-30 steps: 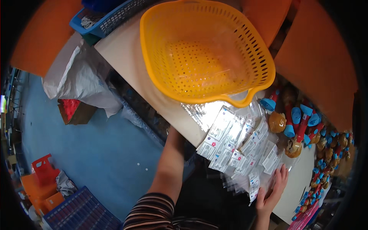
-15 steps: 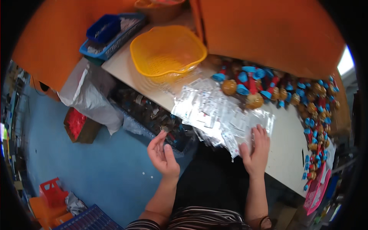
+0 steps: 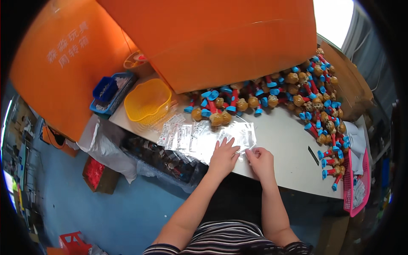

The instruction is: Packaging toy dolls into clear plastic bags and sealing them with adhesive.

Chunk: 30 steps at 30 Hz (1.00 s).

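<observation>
Our left hand (image 3: 222, 156) lies flat, fingers (image 3: 227, 144) spread and released, pressing down on the near edge of the clear plastic bags (image 3: 221, 135) spread over the counter (image 3: 280, 140). We judge that it pins the slippery stack so it does not slide. Our right hand (image 3: 260, 160) sits just beside it, fingers curled and pinched at the edge of a bag near the counter's front, though we cannot tell whether it truly grips a single sheet.

The bags fan out to the left in an overlapping row, some with small white printed cards (image 3: 180, 135) inside, which keeps each one reachable from the front edge. Behind them a long heap of small toy figures (image 3: 272, 100) with brown heads, blue caps and red stems curves round to the right, within arm's reach. A yellow perforated basket (image 3: 148, 102) stands at the counter's left end, with a blue tray (image 3: 111, 91) just beyond it. A pink basket (image 3: 355, 187) hangs at the right end. Large orange boxes (image 3: 221, 38) wall in the back. Below the counter's left side sit a white sack (image 3: 104, 144) and a red box (image 3: 94, 173) on the blue floor (image 3: 123, 212).
</observation>
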### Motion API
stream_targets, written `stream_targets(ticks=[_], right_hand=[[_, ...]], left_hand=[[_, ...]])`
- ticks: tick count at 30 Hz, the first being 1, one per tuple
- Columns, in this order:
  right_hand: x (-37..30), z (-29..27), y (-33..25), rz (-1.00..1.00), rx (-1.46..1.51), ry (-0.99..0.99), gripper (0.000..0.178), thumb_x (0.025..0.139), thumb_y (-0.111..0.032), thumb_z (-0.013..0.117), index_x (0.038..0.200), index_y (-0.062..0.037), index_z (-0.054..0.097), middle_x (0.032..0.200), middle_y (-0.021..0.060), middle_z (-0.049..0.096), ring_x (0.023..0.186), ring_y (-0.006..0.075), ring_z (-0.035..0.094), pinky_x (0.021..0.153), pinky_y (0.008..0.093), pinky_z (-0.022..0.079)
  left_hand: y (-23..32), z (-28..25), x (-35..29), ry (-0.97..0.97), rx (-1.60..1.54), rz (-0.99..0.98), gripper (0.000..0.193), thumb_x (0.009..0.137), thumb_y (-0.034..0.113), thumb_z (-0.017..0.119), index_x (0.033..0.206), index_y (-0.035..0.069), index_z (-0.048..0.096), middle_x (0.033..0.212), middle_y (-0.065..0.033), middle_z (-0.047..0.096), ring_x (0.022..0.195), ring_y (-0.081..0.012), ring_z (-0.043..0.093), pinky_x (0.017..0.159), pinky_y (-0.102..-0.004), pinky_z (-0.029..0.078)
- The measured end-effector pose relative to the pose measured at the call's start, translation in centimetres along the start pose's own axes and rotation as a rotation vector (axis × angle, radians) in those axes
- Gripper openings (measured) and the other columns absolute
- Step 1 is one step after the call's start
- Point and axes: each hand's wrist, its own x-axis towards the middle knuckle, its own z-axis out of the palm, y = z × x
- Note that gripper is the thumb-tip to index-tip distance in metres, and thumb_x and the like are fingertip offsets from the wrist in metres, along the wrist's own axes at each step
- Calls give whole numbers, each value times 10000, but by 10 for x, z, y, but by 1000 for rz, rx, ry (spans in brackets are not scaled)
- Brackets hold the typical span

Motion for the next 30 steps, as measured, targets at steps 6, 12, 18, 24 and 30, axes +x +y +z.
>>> stream_targets(ticks=[6,12,18,24,30], right_hand=[[2,-26,-12,187,349,-355,218,906,-180,677,923,38,684,764,62,693,641,102,627,545,229,477],[4,-30,-3,377,708,-508,200,940,-142,645,970,55,663,846,105,698,712,154,682,615,242,566],[2,-16,-6,337,791,-327,215,930,-154,667,806,13,613,793,104,673,672,142,661,590,248,564],[8,-11,13,270,669,-375,244,940,-187,659,894,52,653,809,85,675,686,119,645,625,252,567],[-1,-9,4,333,931,-410,200,965,-146,613,976,48,661,860,74,673,768,117,657,685,246,572]], left_hand=[[6,-18,0,-158,-183,-40,339,860,326,694,1093,79,692,1412,-159,522,1367,-410,394,1166,-540,211],[21,-12,9,30,-247,-143,303,857,257,697,1069,40,687,1225,-179,641,1216,-404,549,1039,-442,425],[66,-15,6,61,-241,-163,340,836,205,707,1100,-8,676,1039,-225,685,994,-357,670,863,-398,532],[63,-2,5,131,-193,-154,339,823,184,681,1100,-12,670,980,-213,691,890,-364,678,787,-407,547],[65,-4,1,94,-160,-220,227,834,108,670,1043,22,696,912,-162,702,826,-333,686,758,-386,549]])
